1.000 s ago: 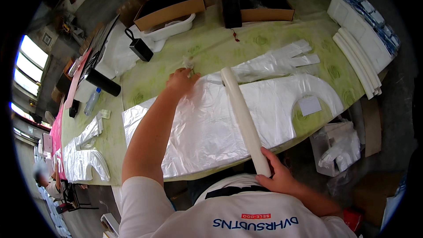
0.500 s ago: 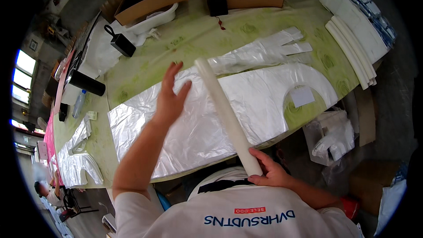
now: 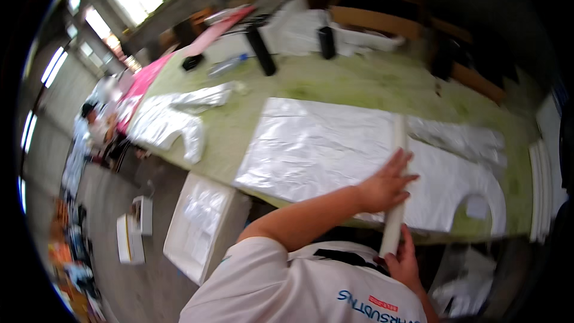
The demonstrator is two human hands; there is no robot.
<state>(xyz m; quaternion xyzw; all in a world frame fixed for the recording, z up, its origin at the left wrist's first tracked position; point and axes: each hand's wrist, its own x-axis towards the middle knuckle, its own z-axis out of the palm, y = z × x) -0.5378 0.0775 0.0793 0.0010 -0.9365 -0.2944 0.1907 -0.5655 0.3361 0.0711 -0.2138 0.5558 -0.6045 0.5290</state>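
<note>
A long white tube point(image 3: 392, 232) lies slantwise over a shiny white plastic apron point(image 3: 311, 149), spread flat on the table. The near end of the tube is in my right hand point(image 3: 405, 260), fingers and thumb closed round it. My left hand point(image 3: 387, 186) is over the tube's middle with fingers stretched apart; whether the palm touches the tube I cannot tell. At the apron's right end a neck loop curves around a small white card point(image 3: 476, 207). Another crumpled clear plastic piece point(image 3: 460, 137) lies just beyond the apron.
The table has a green patterned cover point(image 3: 335, 84). On it are a second plastic apron point(image 3: 170, 121), a bottle point(image 3: 227, 66), a black cylinder point(image 3: 259, 51) and open cardboard boxes point(image 3: 376, 21). White rolls point(image 3: 540, 188) lie at the right edge. A white bin point(image 3: 194, 227) stands below; a person point(image 3: 98, 127) sits far left.
My view has swung left, showing more of the room. My left hand has come from beside the tube to over its middle. The right hand keeps its hold on the near end.
</note>
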